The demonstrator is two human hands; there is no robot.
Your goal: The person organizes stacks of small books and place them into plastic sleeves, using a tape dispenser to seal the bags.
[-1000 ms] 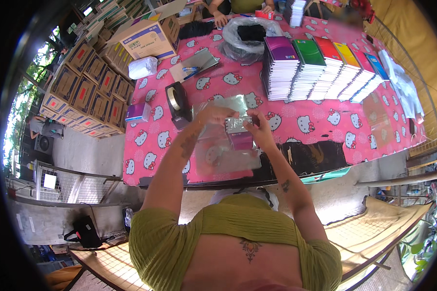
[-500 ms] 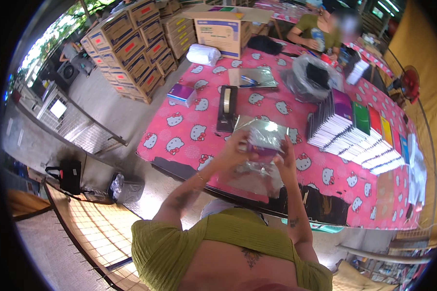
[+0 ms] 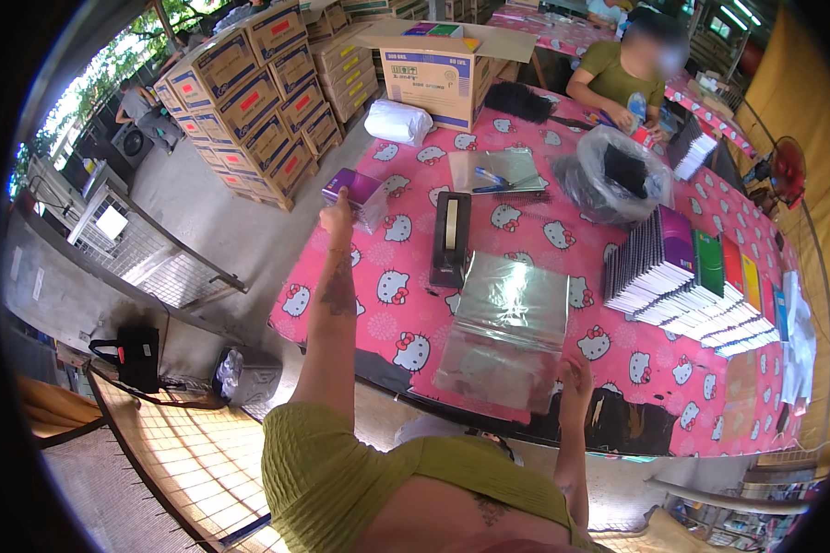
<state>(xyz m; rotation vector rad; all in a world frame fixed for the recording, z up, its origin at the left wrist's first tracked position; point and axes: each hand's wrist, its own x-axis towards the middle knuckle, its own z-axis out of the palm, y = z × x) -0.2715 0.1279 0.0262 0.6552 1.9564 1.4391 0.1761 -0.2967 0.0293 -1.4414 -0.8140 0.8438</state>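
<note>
My left hand [image 3: 337,216] reaches out to the far left of the table and grips a purple-covered notebook pack [image 3: 352,183]. The pack rests on top of a small stack there, its clear wrapping showing at the side. My right hand [image 3: 576,380] hovers by the table's front edge with loosely curled, parted fingers and nothing visible in them. Just left of it lies a pile of clear plastic bags [image 3: 512,300], flat and shiny. A black tape dispenser [image 3: 450,240] with a roll of tape stands between the bags and the notebook stack.
Rows of spiral notebooks [image 3: 650,263] with coloured covers stand at the right. Behind are a clear bag with black contents [image 3: 609,175], pens [image 3: 493,178] on a plastic sheet, a white bundle [image 3: 398,123] and an open carton [image 3: 433,83]. A co-worker [image 3: 622,83] sits across the table.
The plastic-wrapped purple notebook pack has gone from between both hands to the stack at far left, in my left hand. My right hand has let go and drawn back toward the front edge.
</note>
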